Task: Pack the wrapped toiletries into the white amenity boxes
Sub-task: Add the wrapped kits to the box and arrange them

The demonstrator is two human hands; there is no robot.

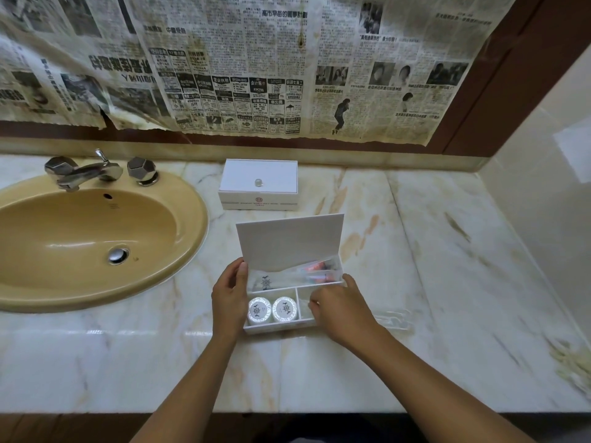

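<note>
An open white amenity box (277,328) stands on the marble counter with its lid (289,241) raised. Two round wrapped soaps (271,310) sit in its front left compartment. Clear-wrapped items with orange parts (315,270) lie in the long back compartment. My left hand (229,295) holds the box's left wall, thumb at the lid's edge. My right hand (340,306) reaches into the front right compartment, fingers curled over a clear wrapper (303,306). A second white amenity box (259,185), closed, with a small knob, stands behind.
A tan oval sink (86,241) with a chrome tap (80,171) fills the left of the counter. Another clear wrapped item (391,318) lies right of the open box. Newspaper covers the wall behind. A side wall bounds the counter at right.
</note>
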